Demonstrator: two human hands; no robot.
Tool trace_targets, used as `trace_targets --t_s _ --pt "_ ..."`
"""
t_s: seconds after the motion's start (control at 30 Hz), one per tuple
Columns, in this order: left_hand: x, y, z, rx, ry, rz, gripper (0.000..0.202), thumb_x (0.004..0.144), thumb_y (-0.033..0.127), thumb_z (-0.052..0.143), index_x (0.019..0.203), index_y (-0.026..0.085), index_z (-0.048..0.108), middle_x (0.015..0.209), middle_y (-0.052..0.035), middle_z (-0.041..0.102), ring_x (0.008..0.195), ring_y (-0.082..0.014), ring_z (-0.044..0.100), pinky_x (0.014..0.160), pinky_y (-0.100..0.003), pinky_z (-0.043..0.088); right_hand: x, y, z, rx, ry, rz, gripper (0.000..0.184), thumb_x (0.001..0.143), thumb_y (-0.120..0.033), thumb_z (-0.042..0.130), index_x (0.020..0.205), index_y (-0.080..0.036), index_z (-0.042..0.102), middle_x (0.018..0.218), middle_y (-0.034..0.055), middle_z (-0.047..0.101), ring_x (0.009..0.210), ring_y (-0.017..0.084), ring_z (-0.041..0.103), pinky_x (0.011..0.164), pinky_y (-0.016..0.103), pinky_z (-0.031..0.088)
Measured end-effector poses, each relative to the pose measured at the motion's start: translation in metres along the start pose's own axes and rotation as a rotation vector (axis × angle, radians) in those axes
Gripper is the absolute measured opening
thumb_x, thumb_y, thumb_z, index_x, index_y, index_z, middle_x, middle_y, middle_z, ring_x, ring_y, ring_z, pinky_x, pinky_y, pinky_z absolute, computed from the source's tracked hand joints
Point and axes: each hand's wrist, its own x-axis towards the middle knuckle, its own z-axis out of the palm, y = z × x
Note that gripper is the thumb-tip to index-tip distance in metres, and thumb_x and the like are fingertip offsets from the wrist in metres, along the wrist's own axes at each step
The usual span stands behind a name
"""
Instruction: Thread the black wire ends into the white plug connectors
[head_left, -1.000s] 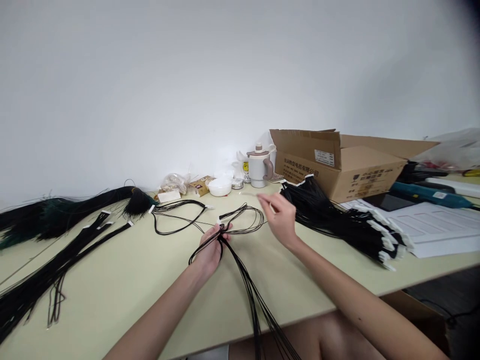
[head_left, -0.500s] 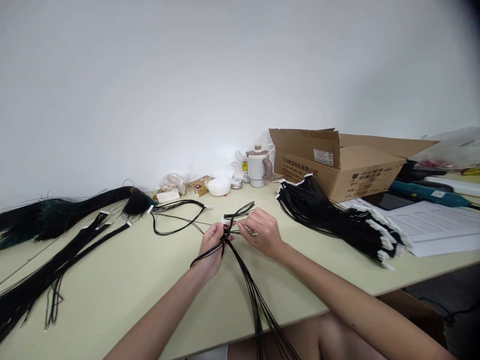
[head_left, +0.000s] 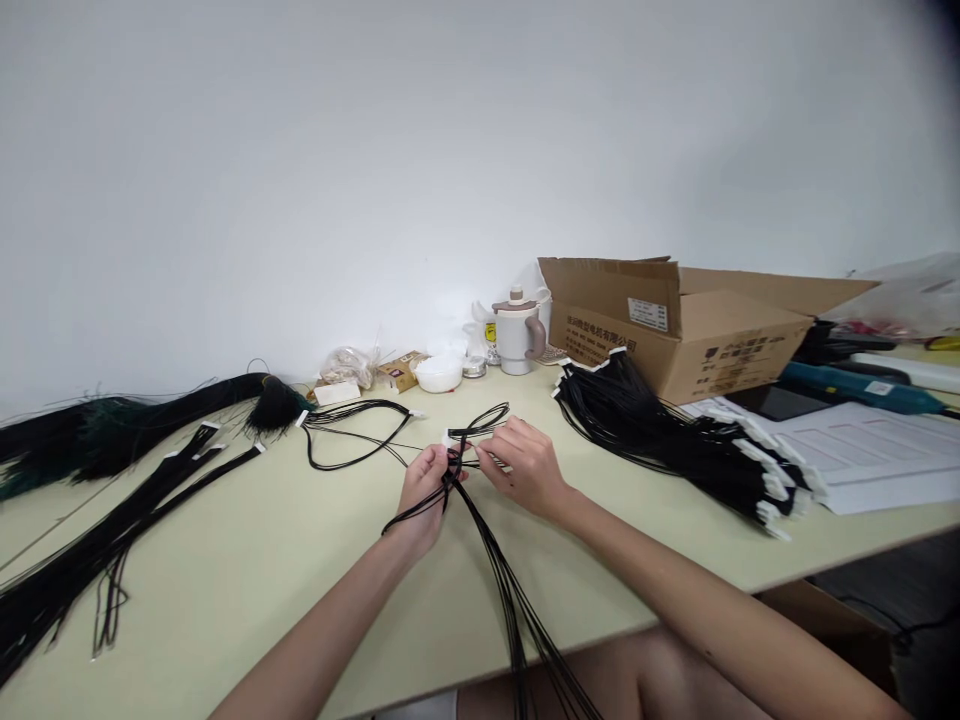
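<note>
My left hand is closed round a bundle of thin black wires that runs from my fist down over the table's front edge. Beyond the fist the wires form a small loop with a white connector at its end. My right hand sits just right of the left, fingers pinched on the wires near the fist, with a thin light strip between the fingertips.
A pile of black wire harnesses with white connectors lies right of my hands, before an open cardboard box. More black wire bundles lie left. A white jug, bowl, papers and a blue tool stand behind.
My right hand has come back from the harness pile on the right to the bundle by my left fist and closed on it. The loop has been drawn smaller. The left hand has stayed put.
</note>
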Motion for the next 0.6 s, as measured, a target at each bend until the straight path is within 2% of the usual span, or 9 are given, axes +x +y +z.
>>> trace_targets --t_s 0.27,0.6 --pt "0.002 -0.0034 -0.0014 0.099 0.025 0.039 0.031 0.066 0.039 0.061 0.075 0.011 0.052 0.068 -0.0009 0.053 0.058 -0.0042 0.045 0.059 -0.018 0.039 0.0015 -0.0016 -0.0019 0.025 -0.066 0.021 0.022 0.084 -0.02 0.04 0.066 -0.015 0.052 0.06 0.0021 0.048 0.062 0.012 0.033 0.059 0.026 0.027" --pt "0.0047 -0.0064 -0.0053 0.184 0.004 0.078 0.031 0.067 0.042 0.059 0.075 0.013 0.051 0.059 0.0012 0.046 0.06 -0.0066 0.044 0.057 -0.018 0.035 0.0028 -0.0025 -0.0024 0.109 -0.071 0.066 0.022 0.085 -0.018 0.039 0.066 -0.014 0.049 0.061 0.0019 0.049 0.062 0.012 0.034 0.059 0.026 0.027"
